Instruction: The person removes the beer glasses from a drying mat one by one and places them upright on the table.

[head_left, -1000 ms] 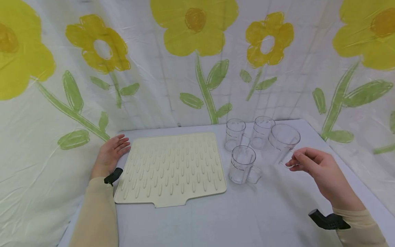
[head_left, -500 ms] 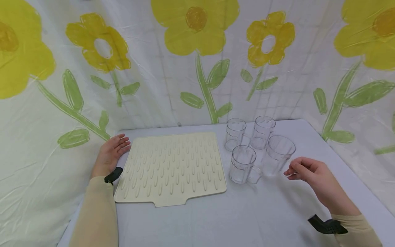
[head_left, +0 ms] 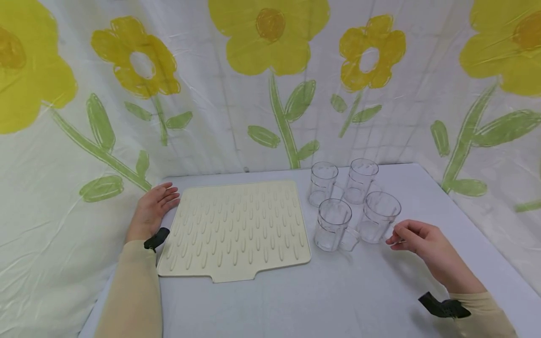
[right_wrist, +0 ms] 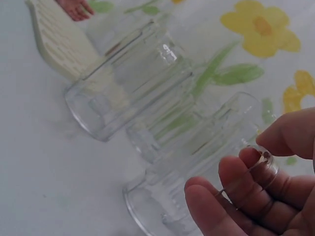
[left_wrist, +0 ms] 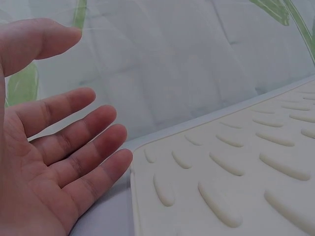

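Note:
Nearest the right side, a clear glass mug [head_left: 379,218] stands upright low at the table, its handle [right_wrist: 248,172] pinched between the curled fingers and thumb of my right hand [head_left: 418,240]. Just left of it is a second glass mug [head_left: 331,229], its handle pointing right. Two more glass mugs stand behind, one at the back left [head_left: 322,185] and one at the back right [head_left: 360,184]. My left hand [head_left: 154,206] lies palm up, fingers loosely extended, beside the left edge of a cream ridged mat [head_left: 236,272]. In the left wrist view its fingertips are right at the mat's corner.
A pale cloth covers the table [head_left: 313,300]. Behind and at both sides hangs a white curtain [head_left: 211,131] printed with yellow flowers. A black wrist band with a camera [head_left: 444,306] sits on the right sleeve, another [head_left: 157,238] on the left.
My right hand has brought the held mug down and toward me, beside the front glass mug. The left hand and the mat have stayed put.

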Motion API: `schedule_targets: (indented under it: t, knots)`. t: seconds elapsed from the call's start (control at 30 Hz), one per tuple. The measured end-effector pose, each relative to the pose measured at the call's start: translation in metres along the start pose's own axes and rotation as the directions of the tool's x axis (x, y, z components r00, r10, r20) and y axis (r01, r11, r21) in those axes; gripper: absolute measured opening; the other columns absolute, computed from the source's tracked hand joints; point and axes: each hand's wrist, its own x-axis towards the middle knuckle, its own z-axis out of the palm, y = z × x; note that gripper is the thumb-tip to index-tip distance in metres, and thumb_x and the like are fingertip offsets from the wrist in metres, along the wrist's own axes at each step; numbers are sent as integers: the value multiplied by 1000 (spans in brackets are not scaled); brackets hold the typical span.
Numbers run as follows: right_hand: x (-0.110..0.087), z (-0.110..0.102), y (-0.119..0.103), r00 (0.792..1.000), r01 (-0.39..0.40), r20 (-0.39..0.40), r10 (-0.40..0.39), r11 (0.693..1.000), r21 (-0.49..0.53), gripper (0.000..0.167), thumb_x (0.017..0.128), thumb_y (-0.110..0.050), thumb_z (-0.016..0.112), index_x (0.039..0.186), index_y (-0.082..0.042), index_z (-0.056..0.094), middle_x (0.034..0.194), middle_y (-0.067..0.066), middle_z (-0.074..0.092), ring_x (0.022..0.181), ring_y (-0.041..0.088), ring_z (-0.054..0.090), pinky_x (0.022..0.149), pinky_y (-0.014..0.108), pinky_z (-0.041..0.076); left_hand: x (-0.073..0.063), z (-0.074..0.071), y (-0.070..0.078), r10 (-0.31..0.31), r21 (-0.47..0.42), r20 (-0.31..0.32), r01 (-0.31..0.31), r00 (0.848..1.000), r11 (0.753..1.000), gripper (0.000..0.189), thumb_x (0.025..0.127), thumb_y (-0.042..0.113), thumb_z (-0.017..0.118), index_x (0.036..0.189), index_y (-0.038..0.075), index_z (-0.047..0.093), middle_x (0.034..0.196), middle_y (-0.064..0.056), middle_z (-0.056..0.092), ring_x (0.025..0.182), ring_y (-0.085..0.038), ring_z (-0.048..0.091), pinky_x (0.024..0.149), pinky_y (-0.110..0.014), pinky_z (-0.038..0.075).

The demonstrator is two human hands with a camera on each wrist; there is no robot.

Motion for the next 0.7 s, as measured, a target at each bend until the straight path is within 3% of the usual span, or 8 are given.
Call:
schedule_targets:
  t: [0.27,0.5,0.7]
  knots:
    - [2,-1,5,999,-9,35,8,999,31,35,119,-20,56,113,13,64,102,2,78,97,16,80,86,29,69,1,0,1,0,10,4,0,1000,1000,28,116,18,59,143,10,62,129,-2,75,125,-20,71,106,-29,64]
    - [3,-2,4,997,-37,70,37,999,-7,40,121,-25,52,119,14,62,105,1,79,98,23,79,84,30,69,1,-1,1,-5,22,0,5,1000,1000,29,117,19,59,145,10,61,129,-2,75,126,-20,71,106,-29,64]
    - [4,-5,1,995,-54,79,57,997,-48,39,121,-26,51,123,11,63,108,-2,79,100,19,78,85,29,69,1,0,1,-4,24,1,4,1000,1000,25,117,18,58,141,11,64,128,-2,75,124,-19,73,105,-29,65]
